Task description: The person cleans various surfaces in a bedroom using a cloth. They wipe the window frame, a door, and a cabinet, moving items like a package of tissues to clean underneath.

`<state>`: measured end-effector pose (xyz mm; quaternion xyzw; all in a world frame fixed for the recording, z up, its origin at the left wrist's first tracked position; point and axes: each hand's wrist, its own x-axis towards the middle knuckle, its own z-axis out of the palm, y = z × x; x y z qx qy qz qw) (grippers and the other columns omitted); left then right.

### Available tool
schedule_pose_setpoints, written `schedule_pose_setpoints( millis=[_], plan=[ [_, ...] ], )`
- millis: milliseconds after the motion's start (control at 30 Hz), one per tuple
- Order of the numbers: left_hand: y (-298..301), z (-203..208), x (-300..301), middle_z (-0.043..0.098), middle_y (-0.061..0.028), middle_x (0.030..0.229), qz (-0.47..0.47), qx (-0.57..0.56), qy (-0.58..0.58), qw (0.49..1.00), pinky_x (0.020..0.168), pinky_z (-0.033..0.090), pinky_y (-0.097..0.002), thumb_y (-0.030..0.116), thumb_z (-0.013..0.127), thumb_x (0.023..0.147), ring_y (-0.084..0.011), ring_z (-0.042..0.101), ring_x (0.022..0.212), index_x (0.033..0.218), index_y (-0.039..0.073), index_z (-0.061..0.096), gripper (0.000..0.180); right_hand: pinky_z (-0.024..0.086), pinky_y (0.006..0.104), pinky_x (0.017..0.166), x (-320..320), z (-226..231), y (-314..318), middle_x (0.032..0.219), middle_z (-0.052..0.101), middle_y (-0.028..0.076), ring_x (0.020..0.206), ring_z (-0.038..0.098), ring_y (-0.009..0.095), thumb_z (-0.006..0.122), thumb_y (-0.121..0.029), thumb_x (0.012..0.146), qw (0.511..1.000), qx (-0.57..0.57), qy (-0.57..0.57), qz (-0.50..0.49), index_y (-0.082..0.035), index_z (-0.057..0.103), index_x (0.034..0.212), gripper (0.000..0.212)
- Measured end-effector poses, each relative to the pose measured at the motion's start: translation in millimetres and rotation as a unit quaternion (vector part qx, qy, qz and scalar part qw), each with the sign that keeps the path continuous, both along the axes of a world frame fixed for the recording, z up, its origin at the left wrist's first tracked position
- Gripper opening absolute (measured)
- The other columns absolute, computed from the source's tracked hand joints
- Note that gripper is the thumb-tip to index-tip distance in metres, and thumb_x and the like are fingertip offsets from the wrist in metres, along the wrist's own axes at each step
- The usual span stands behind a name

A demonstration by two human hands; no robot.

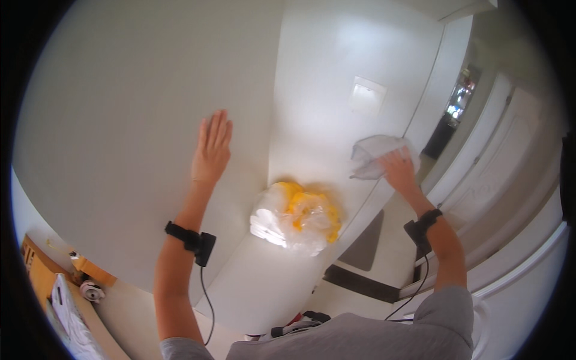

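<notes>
My left hand lies against the pale grey panel, fingers stretched upward and nothing in it. On the glossy white wall to the right, my right hand presses a thin, pale grey cloth. The cloth is bunched under the fingers and spreads out to their left, slightly blurred. Between and below my hands, a clear plastic bag with yellow parts sits crumpled on a white ledge, in the corner where panel and wall meet. Its contents are hard to make out.
A small square plate is set in the white wall above the cloth. White panelled doors stand at the right. At the lower left are wooden furniture and a small white, round object. Cables hang from both forearm straps.
</notes>
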<state>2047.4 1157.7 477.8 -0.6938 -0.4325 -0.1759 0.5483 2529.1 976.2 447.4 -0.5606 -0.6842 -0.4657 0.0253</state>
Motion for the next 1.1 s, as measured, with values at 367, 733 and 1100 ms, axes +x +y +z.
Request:
schedule_pose_setpoints(
  millis=[367, 733, 1100],
  plan=[
    [-4.1, 0.9, -3.8, 0.02, -0.0123, 0.151, -0.01, -0.036, 0.008, 0.999, 0.115, 0.011, -0.0481, 0.031, 0.049, 0.087, -0.0271, 0.013, 0.141, 0.139, 0.009, 0.037, 0.058, 0.016, 0.0547, 0.108, -14.7, 256.6, 37.1, 0.137, 0.039, 0.013, 0.131, 0.032, 0.032, 0.064, -0.021, 0.071, 0.96, 0.275, 0.011, 0.05, -0.022, 0.041, 0.137, 0.069],
    [-4.1, -3.3, -2.6, 0.022, -0.0132, 0.15, 0.002, -0.01, 0.031, 0.999, 0.114, 0.012, -0.0488, 0.03, 0.047, 0.085, -0.0288, 0.016, 0.141, 0.138, 0.008, 0.039, 0.057, 0.008, 0.0584, 0.109, -138.3, 243.5, 216.2, 0.143, 0.033, 0.011, 0.136, 0.025, 0.028, 0.068, -0.032, 0.072, 0.983, 0.18, -0.033, 0.015, -0.021, 0.04, 0.137, 0.073],
    [-7.6, -0.3, -4.7, 0.024, -0.0153, 0.149, 0.0, 0.008, 0.038, 0.999, 0.114, 0.012, -0.0501, 0.026, 0.044, 0.087, -0.0312, 0.017, 0.14, 0.136, 0.004, 0.04, 0.053, 0.006, 0.056, 0.111, -173.9, 241.4, 223.4, 0.139, 0.04, 0.008, 0.133, 0.028, 0.025, 0.063, -0.046, 0.077, 0.985, 0.123, -0.055, -0.104, -0.019, 0.04, 0.137, 0.07]
  ],
)
